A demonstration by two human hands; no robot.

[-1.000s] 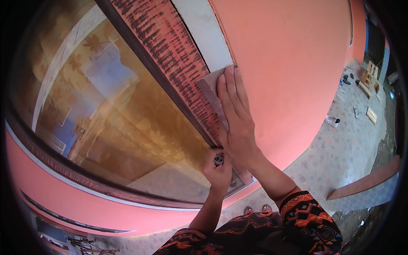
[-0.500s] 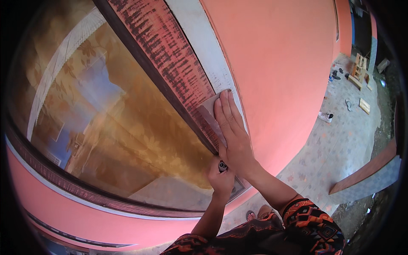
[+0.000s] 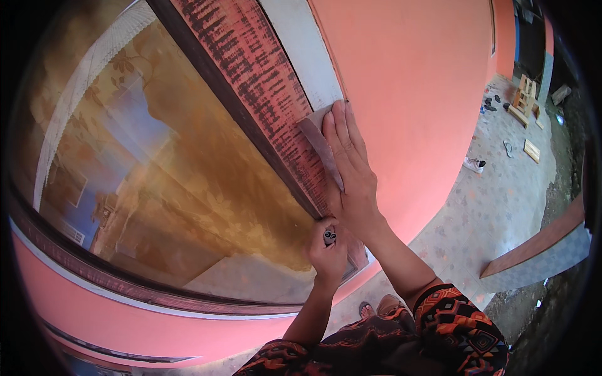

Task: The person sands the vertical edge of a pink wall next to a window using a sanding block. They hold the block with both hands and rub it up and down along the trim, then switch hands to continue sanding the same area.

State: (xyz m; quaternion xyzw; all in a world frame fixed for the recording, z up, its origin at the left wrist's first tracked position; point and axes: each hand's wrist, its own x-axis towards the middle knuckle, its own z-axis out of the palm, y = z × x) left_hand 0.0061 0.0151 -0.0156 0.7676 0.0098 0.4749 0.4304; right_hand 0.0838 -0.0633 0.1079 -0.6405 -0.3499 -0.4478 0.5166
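Observation:
My right hand (image 3: 354, 169) lies with fingers stretched out and close together over a folded sheet of brown sandpaper (image 3: 321, 141). The hand presses it against the reddish wooden window frame (image 3: 254, 75), whose pink surface is streaked with dark patches. Part of the sheet sticks out to the left of the fingers. Lower down, my left hand (image 3: 326, 250) is closed in a fist at the frame's inner edge, beside the glass. A small dark patterned spot shows at that fist; whether it is a held object or a mark on the hand is unclear.
Left of the frame is a large window pane (image 3: 207, 188) with a gold curtain and reflections. A white strip (image 3: 307, 50) and a salmon-pink wall (image 3: 401, 94) lie to the right. Beyond are a wooden piece (image 3: 523, 103), footwear (image 3: 475, 164) and a curved ledge (image 3: 533, 250).
My right hand has slid up along the frame with the sandpaper, away from my left fist. The left fist stays in about the same place, and the view has shifted slightly.

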